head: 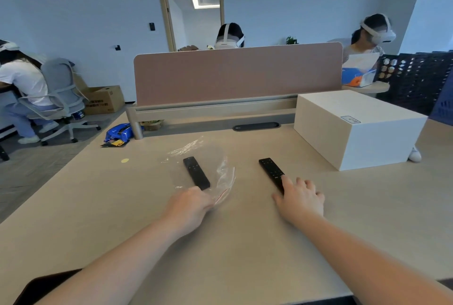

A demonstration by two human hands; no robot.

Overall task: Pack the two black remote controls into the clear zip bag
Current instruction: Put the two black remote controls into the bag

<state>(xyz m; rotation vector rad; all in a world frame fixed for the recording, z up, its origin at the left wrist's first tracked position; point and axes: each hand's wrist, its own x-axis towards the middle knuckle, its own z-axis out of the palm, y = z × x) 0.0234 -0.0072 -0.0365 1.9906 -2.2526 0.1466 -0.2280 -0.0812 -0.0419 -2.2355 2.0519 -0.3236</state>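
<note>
Two black remote controls lie on the beige desk. The left remote rests within the outline of the crumpled clear zip bag; I cannot tell whether it is inside the bag or on top of it. My left hand is closed at the bag's near edge, by its red zip line and the remote's near end. The right remote lies flat and bare on the desk. My right hand covers its near end, with the thumb on its left side and the fingers spread over it.
A large white box stands at the back right of the desk. A brown divider panel runs along the far edge. A dark flat object sits at the near left corner. Several people with headsets sit beyond.
</note>
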